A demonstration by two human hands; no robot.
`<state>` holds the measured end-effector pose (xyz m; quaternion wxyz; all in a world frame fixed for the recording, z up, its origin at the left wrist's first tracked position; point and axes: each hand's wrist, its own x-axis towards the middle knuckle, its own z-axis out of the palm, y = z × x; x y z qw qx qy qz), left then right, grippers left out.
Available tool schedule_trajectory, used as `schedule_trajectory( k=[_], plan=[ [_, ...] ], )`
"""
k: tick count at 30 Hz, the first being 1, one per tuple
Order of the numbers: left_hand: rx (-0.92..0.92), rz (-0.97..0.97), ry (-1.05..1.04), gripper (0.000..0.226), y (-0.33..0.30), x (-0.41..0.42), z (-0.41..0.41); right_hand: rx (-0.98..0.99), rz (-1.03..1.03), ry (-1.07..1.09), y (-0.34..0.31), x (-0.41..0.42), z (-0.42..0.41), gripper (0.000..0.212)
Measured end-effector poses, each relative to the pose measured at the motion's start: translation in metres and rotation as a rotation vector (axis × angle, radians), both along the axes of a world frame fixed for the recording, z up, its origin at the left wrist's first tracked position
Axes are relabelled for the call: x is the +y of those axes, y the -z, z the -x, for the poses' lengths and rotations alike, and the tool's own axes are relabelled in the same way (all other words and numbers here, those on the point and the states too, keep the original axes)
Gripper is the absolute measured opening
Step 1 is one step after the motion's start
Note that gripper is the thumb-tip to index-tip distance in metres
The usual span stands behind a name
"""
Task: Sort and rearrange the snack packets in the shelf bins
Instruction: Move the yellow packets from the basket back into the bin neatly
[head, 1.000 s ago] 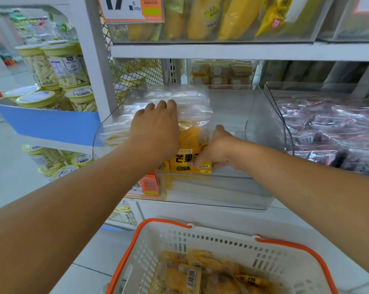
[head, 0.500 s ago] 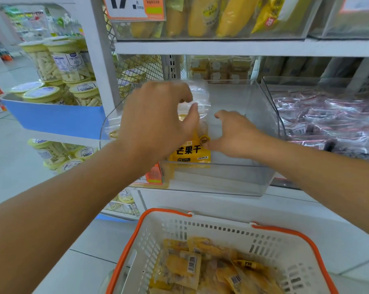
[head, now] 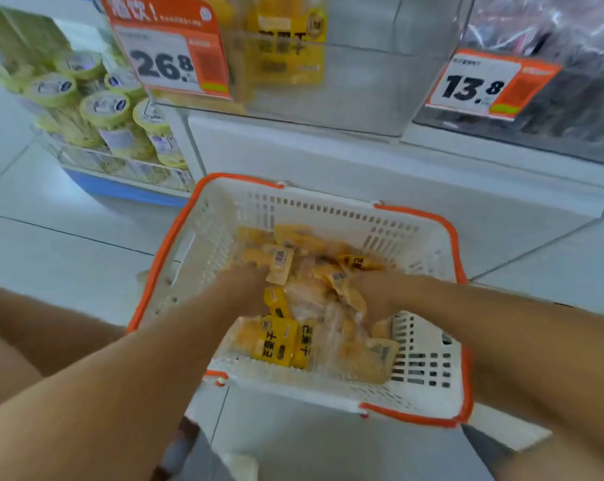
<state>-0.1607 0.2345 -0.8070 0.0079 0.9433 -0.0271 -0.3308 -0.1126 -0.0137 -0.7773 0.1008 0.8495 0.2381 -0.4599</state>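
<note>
A white basket with an orange rim [head: 220, 220] stands on the floor below the shelf, holding several yellow mango snack packets [head: 279, 341]. Both my hands reach down into the pile. My left hand [head: 245, 284] is on the pile's left side and my right hand [head: 373, 293] on its right, with packets bunched between them. The fingers of both hands are buried among the packets and blurred, so their hold does not show. Above, the clear shelf bin [head: 363, 81] holds an upright yellow packet [head: 286, 39] at its left.
Orange price tags reading 26.8 [head: 168, 60] and 13.8 [head: 481, 85] hang on the bin fronts. A neighbouring bin of dark packets [head: 578, 74] sits at the right. Green-lidded jars [head: 95, 109] fill a blue-edged rack at the left. White floor tiles surround the basket.
Both hands left the clear shelf bin and dropped into the basket's packets. The view tilted down from the shelf to the basket.
</note>
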Motion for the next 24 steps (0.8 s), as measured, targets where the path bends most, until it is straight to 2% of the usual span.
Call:
schedule_trajectory(
  k=[1,2,4,6,9,11,13,14,16,19,22,24],
  plan=[
    [0.016,0.049,-0.086,0.089,0.016,0.001,0.012,-0.061,-0.061,0.069,0.02,0.0,0.008,0.058],
    [0.03,0.065,-0.124,0.091,0.027,0.001,0.021,-0.127,-0.111,0.145,0.037,-0.001,0.016,0.057],
    [0.04,0.044,-0.14,0.087,0.039,-0.005,0.033,-0.222,-0.153,0.315,0.062,-0.001,0.028,0.051],
    [0.011,0.047,-0.148,0.08,0.045,-0.011,0.037,-0.346,-0.082,0.318,0.071,0.002,0.035,0.025],
    [0.062,0.033,-0.331,0.086,0.044,-0.011,0.033,-0.381,0.014,0.199,0.059,0.008,0.034,0.014],
    [0.168,-0.046,-0.317,0.068,0.039,-0.007,0.032,-0.342,0.045,0.161,0.04,0.012,0.022,0.013],
    [0.232,-0.111,-0.177,0.045,0.031,-0.005,0.029,-0.288,0.071,0.179,0.02,0.012,0.001,0.02],
    [0.227,-0.109,-0.121,0.04,0.029,-0.006,0.026,-0.232,0.055,0.234,0.011,0.011,-0.011,0.016],
    [0.181,-0.005,-0.12,0.037,0.023,-0.008,0.014,-0.047,0.001,0.394,-0.008,0.006,-0.032,0.001],
    [0.129,0.231,-0.247,0.032,0.001,-0.009,-0.015,0.15,-0.11,0.594,-0.035,-0.006,-0.056,0.011],
    [0.006,0.525,-0.536,0.011,-0.024,-0.006,-0.028,0.176,-0.267,0.74,-0.046,-0.015,-0.056,0.019],
    [-0.107,0.636,-0.768,0.023,-0.023,-0.003,-0.025,0.111,-0.36,0.802,-0.042,-0.016,-0.049,0.019]
  ],
)
